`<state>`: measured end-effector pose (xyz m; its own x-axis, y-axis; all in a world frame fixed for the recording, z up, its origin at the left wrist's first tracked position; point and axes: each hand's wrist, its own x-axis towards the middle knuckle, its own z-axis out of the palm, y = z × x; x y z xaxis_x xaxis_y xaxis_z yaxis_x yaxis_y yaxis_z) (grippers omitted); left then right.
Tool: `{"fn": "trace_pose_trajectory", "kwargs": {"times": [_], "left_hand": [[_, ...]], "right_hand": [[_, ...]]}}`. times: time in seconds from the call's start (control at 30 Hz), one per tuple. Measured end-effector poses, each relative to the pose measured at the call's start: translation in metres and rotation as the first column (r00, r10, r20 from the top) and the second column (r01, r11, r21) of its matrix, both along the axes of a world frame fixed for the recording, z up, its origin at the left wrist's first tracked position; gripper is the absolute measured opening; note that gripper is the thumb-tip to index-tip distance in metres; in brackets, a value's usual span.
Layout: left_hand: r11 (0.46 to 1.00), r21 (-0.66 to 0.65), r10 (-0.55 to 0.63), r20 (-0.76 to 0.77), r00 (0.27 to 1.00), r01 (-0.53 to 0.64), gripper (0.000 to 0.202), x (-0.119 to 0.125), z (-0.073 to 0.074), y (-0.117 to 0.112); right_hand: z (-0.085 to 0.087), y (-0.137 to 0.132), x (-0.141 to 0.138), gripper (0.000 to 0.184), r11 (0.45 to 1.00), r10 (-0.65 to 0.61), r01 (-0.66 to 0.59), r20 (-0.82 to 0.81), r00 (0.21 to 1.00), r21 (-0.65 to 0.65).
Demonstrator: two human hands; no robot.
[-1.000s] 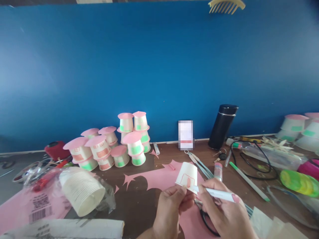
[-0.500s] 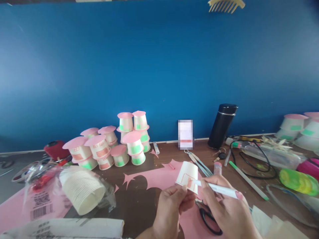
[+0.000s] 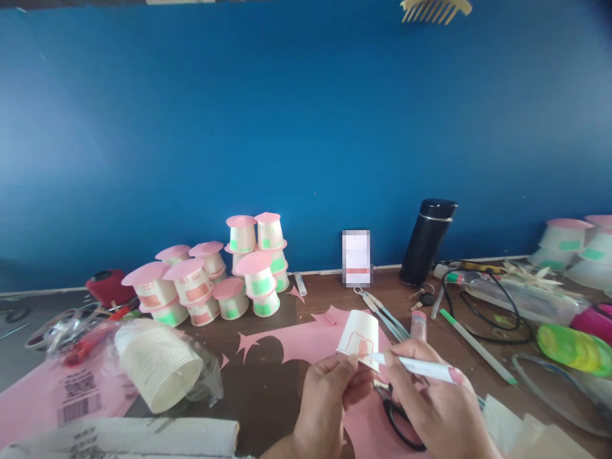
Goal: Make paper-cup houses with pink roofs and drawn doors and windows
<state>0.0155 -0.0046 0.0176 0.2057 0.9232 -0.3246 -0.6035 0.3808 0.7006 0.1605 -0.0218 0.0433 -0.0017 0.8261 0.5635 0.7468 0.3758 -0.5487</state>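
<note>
My left hand (image 3: 329, 398) pinches the rim of a small white paper cup (image 3: 358, 335) held upside down, with a pink door shape drawn on its side. In my right hand (image 3: 430, 408) is a white marker with a pink end (image 3: 421, 368), its tip touching the cup's lower edge. Both hands hover over a sheet of pink paper (image 3: 306, 344) with cut-outs. Black-handled scissors (image 3: 399, 421) lie under my right hand.
Finished cup houses with pink roofs (image 3: 215, 280) pile up at the back left. A bagged stack of white cups (image 3: 157, 366) lies at the left. A black flask (image 3: 427, 242), cables (image 3: 482, 312), a green-tipped marker (image 3: 478, 347) and more cup houses (image 3: 574, 245) stand right.
The marker tip has shifted slightly along the cup's lower edge; the cup and my left hand stay nearly still.
</note>
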Motion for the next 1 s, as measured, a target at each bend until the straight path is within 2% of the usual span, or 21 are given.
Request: {"fn": "trace_pose_trajectory", "kwargs": {"times": [0.2, 0.37, 0.6, 1.0], "left_hand": [[1.0, -0.007, 0.015, 0.008, 1.0, -0.015, 0.024, 0.0, -0.001, 0.0], [1.0, 0.003, 0.008, 0.019, 1.0, -0.008, 0.026, -0.0002, -0.0018, -0.0012], [1.0, -0.012, -0.012, -0.018, 1.0, 0.011, 0.028, 0.0002, -0.0009, -0.0005], [1.0, -0.008, -0.027, -0.055, 0.998, 0.027, 0.027, -0.0009, -0.0029, 0.001]], "right_hand": [[-0.0014, -0.0024, -0.0023, 0.025, 0.996, 0.084, -0.085, -0.052, 0.995, -0.02], [-0.0008, -0.0019, -0.002, 0.028, 0.999, 0.028, -0.029, -0.033, 0.999, -0.028], [-0.0026, 0.0018, 0.0019, 0.026, 0.998, -0.059, 0.059, 0.011, 0.998, 0.033], [-0.0022, 0.0032, 0.001, 0.027, 0.994, -0.1, 0.099, 0.01, 0.995, 0.049]]}}
